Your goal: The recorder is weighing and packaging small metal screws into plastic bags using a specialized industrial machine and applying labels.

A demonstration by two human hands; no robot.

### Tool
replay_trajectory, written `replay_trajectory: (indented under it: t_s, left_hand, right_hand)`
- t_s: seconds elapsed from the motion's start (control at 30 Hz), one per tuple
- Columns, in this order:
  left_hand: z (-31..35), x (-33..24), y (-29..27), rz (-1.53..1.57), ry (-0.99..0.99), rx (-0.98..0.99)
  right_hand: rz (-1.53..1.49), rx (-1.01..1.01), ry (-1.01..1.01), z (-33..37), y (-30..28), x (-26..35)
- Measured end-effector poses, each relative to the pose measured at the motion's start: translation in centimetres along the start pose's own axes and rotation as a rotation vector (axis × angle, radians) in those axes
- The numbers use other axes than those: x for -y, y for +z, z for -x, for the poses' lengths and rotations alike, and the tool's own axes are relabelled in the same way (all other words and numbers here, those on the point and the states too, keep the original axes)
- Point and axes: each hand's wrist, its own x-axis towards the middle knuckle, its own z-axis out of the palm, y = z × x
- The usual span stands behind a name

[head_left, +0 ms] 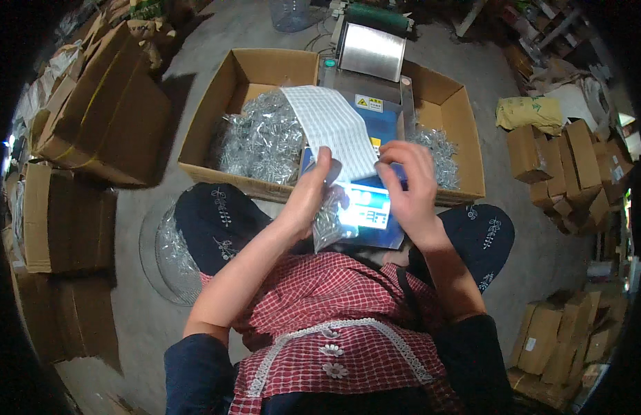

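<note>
In front of me is a blue machine (365, 241) with a bright lit screen (365, 205). My left hand (309, 192) is closed around a small clear plastic bag (326, 226) that has small metallic pieces inside; its thumb points up and its other fingers are mostly hidden. A white sheet (332, 126) with rows of grey marks lies over the machine, its lower end between my hands. At that sheet's lower right corner, my right hand (412, 185) is closed in a pinch, fingertips bent toward the thumb.
An open cardboard box (196, 149) left of the machine holds many filled clear bags (265, 138). Another box (470, 138) on the right holds shiny metal pieces (438, 153). A round clear tub (152, 256) stands by my left knee. Stacked cartons (103, 111) line both sides.
</note>
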Motion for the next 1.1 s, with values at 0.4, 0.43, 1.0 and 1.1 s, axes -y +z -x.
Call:
replay_trajectory:
  t_s: [0.4,0.43,1.0,1.1]
  left_hand:
    - [-2.1,2.9,-1.8,0.188,0.19,-0.346]
    - [-2.0,3.2,-1.7,0.19,0.191,-0.348]
    - [0.8,4.0,0.2,0.351,0.305,-0.279]
    - [0.9,4.9,-0.2,0.278,0.392,-0.235]
  right_hand:
    - [-0.188,0.278,0.302,2.9,3.2,2.7]
    - [-0.159,0.255,0.305,3.1,3.5,2.5]
    - [-0.244,0.157,0.492,3.0,5.5,-1.5]
    - [-0.017,0.128,0.295,2.5,5.9,-1.1]
